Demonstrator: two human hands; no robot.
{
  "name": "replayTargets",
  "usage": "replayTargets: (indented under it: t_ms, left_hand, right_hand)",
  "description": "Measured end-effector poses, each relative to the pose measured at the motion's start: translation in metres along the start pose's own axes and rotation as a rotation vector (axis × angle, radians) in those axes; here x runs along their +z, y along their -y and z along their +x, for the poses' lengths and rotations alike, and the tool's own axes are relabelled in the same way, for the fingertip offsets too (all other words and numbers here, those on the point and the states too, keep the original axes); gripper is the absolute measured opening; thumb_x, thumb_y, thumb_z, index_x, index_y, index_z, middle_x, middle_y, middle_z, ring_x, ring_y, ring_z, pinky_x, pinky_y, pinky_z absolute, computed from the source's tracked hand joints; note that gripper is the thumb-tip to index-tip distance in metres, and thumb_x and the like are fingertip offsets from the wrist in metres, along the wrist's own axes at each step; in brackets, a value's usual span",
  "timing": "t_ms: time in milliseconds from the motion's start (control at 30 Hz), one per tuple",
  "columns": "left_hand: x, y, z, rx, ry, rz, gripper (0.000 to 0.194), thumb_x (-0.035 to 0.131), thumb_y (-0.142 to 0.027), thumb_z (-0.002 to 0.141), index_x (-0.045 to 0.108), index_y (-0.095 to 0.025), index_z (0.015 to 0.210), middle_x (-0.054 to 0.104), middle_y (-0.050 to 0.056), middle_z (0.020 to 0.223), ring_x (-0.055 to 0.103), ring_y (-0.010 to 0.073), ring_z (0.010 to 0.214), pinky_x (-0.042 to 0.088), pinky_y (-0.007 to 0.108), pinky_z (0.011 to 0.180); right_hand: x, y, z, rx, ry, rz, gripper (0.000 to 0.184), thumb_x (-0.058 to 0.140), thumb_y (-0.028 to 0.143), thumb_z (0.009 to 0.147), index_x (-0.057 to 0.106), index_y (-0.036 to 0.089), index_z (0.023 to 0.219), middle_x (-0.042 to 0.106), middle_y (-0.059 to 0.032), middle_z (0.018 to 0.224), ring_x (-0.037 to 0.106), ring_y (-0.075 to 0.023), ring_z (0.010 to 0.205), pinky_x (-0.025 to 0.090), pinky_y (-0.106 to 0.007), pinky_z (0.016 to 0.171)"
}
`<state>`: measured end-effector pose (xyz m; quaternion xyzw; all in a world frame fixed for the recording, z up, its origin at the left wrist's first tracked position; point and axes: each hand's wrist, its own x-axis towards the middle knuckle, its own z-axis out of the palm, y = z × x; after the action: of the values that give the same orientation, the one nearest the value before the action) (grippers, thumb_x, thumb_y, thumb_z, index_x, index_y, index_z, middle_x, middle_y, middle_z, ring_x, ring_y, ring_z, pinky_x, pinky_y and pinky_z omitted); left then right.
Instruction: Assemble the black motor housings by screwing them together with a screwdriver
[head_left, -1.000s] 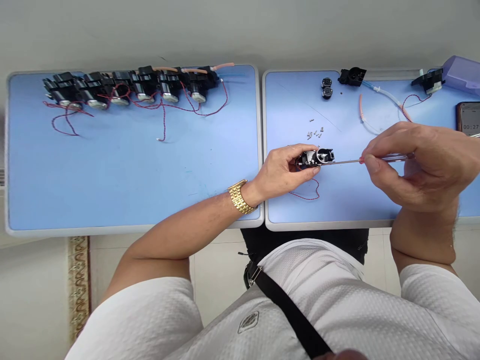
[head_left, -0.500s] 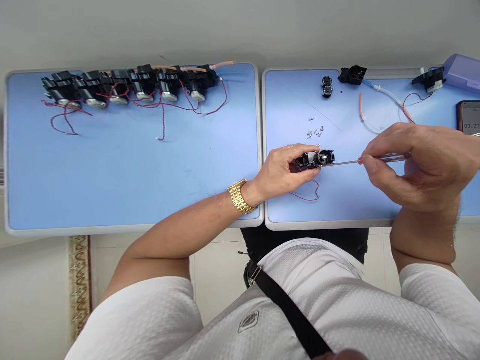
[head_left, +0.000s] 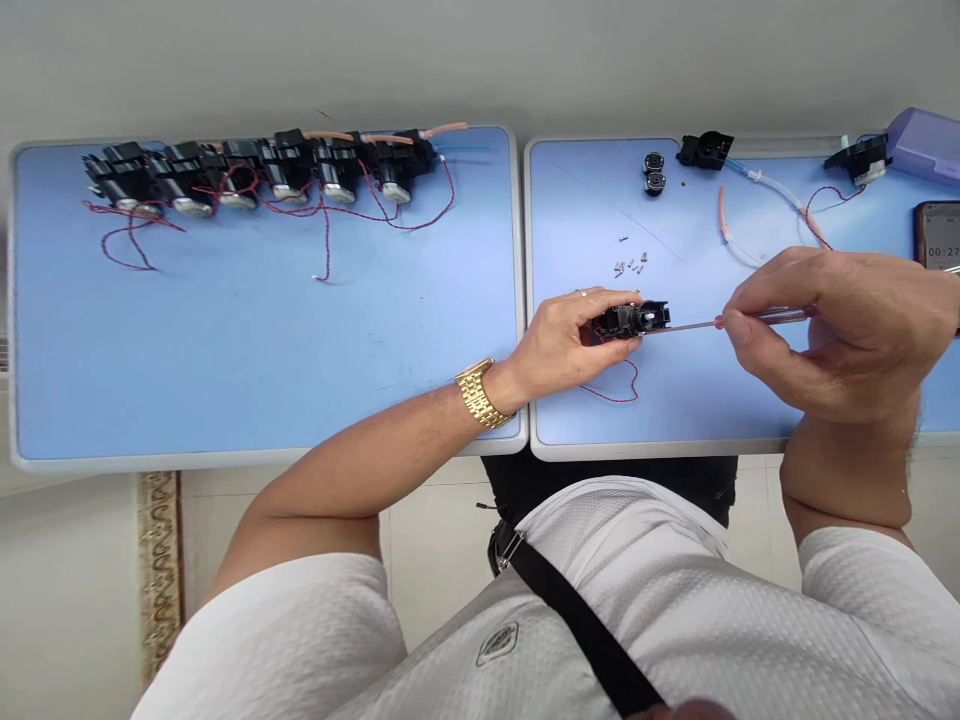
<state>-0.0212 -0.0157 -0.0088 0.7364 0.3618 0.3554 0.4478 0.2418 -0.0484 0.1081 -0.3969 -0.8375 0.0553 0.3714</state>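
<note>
A black unit [head_left: 619, 321] is gripped between the thumb and fingers of the left hand [head_left: 559, 342], back from the front edge of the blue table [head_left: 675, 449]; room is left there around a looped red wire [head_left: 611, 398]. A screwdriver [head_left: 780, 316], its shaft reaching the unit, is pinched by the right hand [head_left: 844, 330].

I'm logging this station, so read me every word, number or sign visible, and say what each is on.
"00:27": on the phone screen; any further digits are cut off by the picture's edge.
Emblem on the shirt: any lettering is too small to read.
Black motor unit, screwdriver, gold wristwatch: nothing legible.
</note>
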Motion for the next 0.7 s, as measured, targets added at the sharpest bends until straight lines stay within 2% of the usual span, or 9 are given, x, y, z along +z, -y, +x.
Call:
replayTargets:
  t_ms: [700]
  left_hand:
    - [0.0007, -0.0011, 0.0001, -0.002, -0.005, -0.006, 0.044, 0.087, -0.032, 0.091, 0.085, -0.022, 0.133, 0.088, 0.008, 0.128, 0.083, 0.0208, 0.108, 0.066, 0.031, 0.095]
  right_hand:
    - [-0.0054, 0.0058, 0.0011, 0.031, 0.075, -0.042, 0.030, 0.071, 0.001, 0.094, 0.064, 0.030, 0.097, 0.073, 0.0044, 0.077, 0.067, -0.0180, 0.064, 0.047, -0.036, 0.056]
